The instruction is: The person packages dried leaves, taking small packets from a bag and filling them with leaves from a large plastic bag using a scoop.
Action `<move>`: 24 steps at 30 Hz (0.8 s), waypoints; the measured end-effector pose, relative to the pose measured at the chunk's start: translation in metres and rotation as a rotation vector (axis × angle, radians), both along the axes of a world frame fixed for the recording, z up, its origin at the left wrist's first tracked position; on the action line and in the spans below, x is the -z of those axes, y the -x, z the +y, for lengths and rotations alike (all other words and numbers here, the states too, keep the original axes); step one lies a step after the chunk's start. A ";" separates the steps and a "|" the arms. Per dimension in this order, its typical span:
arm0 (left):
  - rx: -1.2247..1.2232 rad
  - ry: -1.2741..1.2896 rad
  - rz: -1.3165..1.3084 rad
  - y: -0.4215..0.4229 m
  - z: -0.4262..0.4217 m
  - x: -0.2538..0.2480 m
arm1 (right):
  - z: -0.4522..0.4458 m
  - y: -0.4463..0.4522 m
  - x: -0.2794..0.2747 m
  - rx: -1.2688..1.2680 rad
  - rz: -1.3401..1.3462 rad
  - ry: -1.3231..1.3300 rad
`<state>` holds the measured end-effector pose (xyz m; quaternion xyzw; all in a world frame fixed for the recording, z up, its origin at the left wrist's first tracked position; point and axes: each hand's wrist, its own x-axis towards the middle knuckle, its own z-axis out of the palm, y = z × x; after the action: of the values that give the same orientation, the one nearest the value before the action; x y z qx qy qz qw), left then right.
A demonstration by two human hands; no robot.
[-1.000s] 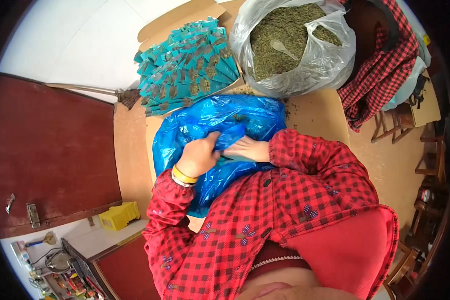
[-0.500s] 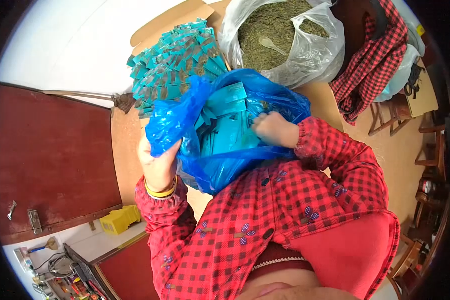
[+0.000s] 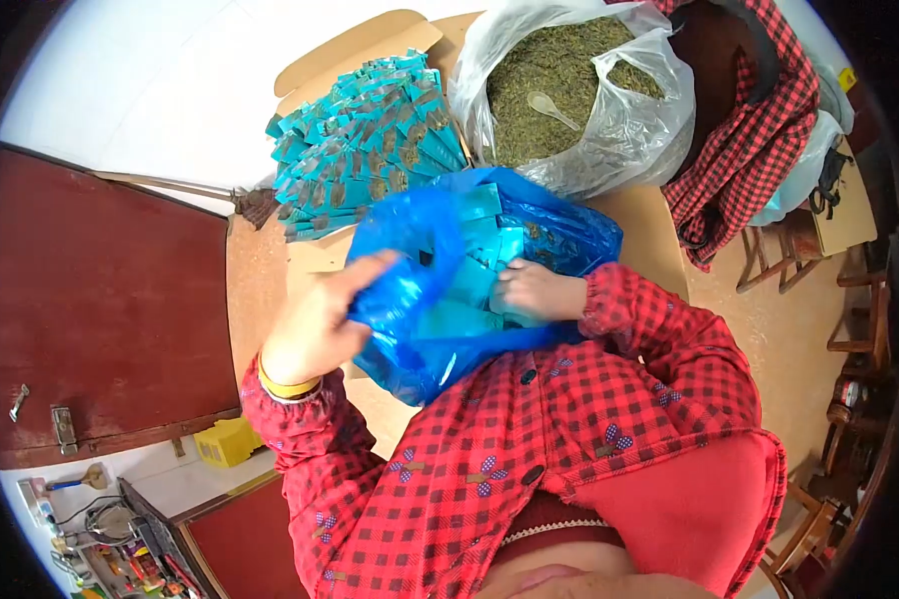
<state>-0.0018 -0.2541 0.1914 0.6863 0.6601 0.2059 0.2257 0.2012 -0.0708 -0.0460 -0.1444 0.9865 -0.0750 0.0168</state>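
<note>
A blue plastic bag (image 3: pixel 410 364) stands gaping in front of my body, with several teal packets (image 3: pixel 479 250) inside it. At its left rim, my left hand (image 3: pixel 315 319) is blurred by motion. The index finger and thumb are spread apart against the plastic. My right hand (image 3: pixel 537 292) reaches into the bag's mouth, its fingers curled on a teal packet; the fingertips are partly hidden. Behind the bag, a heap of filled teal packets (image 3: pixel 365 150) lies in rows in a cardboard box (image 3: pixel 360 50).
A large clear plastic bag (image 3: pixel 659 130) of dried leaf material (image 3: pixel 529 95) stands at the back, with a pale scoop (image 3: pixel 551 110) on top. Checked cloth (image 3: pixel 739 165) hangs at right beside wooden stools (image 3: pixel 784 260). At left is a dark red door (image 3: pixel 100 319); a yellow box (image 3: pixel 230 441) lies near it.
The bag's left rim has dropped and folded inward to the right. My left hand's fingers have spread from their grip on it. My right hand has moved slightly left and down over the packets.
</note>
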 end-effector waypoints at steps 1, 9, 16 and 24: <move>0.009 0.106 0.008 -0.002 0.004 -0.005 | 0.004 -0.006 -0.006 0.020 0.035 0.142; 0.674 0.072 -0.399 -0.069 0.086 0.023 | -0.035 -0.014 0.005 0.140 -0.264 1.651; 0.381 0.386 0.049 -0.030 0.086 0.106 | 0.025 -0.031 -0.048 0.275 -0.327 0.539; 0.238 0.285 -0.126 -0.019 0.094 0.097 | 0.071 -0.043 -0.075 0.573 -0.085 1.165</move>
<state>0.0168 -0.1603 0.0947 0.7065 0.5811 0.1247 0.3842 0.2439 0.0005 0.0285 0.1418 0.7824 -0.6047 -0.0459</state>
